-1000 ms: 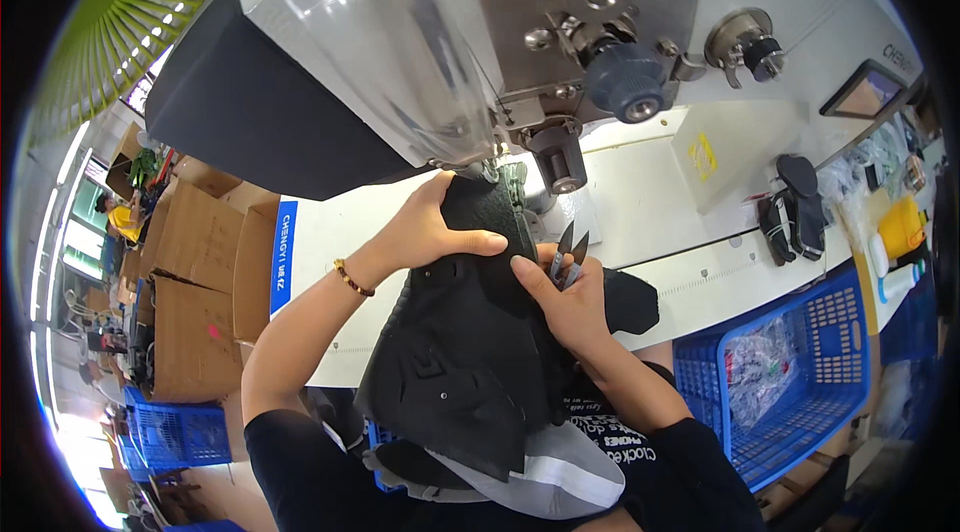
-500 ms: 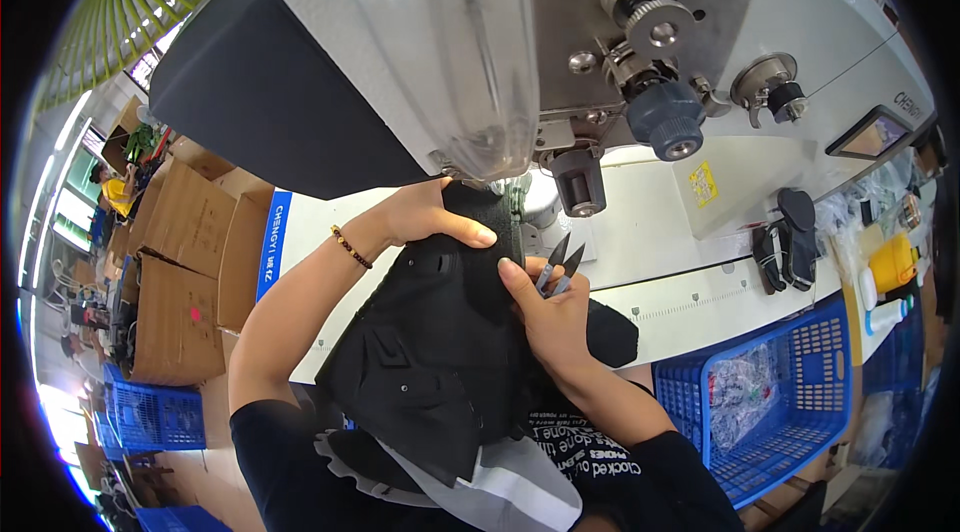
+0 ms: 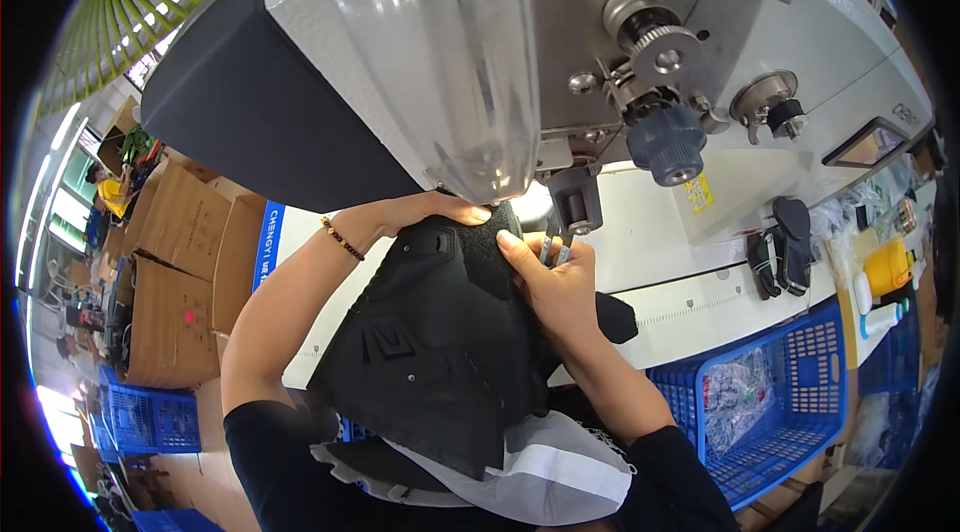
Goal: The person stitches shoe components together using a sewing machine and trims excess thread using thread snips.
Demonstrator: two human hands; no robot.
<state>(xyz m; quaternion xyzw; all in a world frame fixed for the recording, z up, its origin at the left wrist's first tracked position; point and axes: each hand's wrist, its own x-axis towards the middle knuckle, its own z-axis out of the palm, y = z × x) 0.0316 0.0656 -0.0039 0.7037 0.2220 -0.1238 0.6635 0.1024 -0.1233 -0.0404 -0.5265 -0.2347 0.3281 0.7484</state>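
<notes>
A black molded fabric piece hangs from the bed of a sewing machine toward my lap. My left hand is closed on its upper edge, thumb on top, close below the machine's clear guard. Just to the right, my right hand pinches the same edge with its thumb. Thread snips also sit in that hand, between the fingers, their blades partly hidden. At the lower end of the black piece, grey and white cloth droops over my lap.
A blue plastic basket with clear plastic wrapping stands to the right. Dark clips or straps and a yellow bottle lie on the right of the white table. Cardboard boxes and a blue crate are at the left.
The black piece has shifted and turned a little, its upper edge slightly lower. My right hand has moved up slightly, and the snips' blades now point up, less visible. Both hands still grip the piece.
</notes>
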